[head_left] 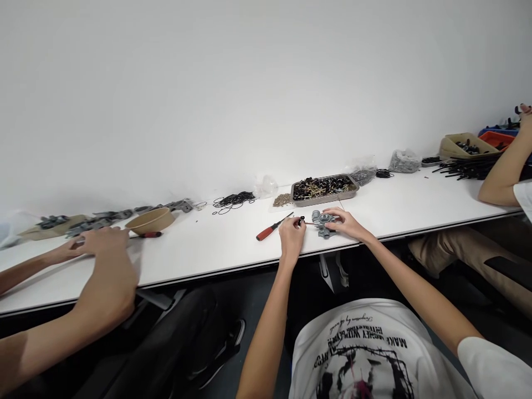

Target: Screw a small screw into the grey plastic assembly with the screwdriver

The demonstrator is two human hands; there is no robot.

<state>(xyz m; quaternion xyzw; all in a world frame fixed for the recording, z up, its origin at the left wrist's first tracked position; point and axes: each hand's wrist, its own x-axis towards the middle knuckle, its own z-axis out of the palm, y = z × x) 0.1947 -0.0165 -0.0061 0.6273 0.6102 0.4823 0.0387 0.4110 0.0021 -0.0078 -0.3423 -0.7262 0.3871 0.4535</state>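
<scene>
A grey cast-metal part that looks like a carburetor body point(325, 219) rests on the white table in front of me. My right hand point(348, 224) has its fingers closed around the right side of it. On its left, my left hand point(291, 235) pinches a small black-headed part point(301, 221). A thin copper-coloured stem runs from there toward the metal body; whether its tip touches is too small to tell. Beside my left hand lies a screwdriver point(266, 231) with a red and black handle.
Behind the work stands a metal tray point(353, 191) of black and brass parts, with a pile of small brass pieces point(282, 199) alongside. Black rubber rings point(235, 200) lie farther left. A co-worker's hands point(103, 241) are near a tan bowl point(150, 220); another person's arm point(501, 172) is at right.
</scene>
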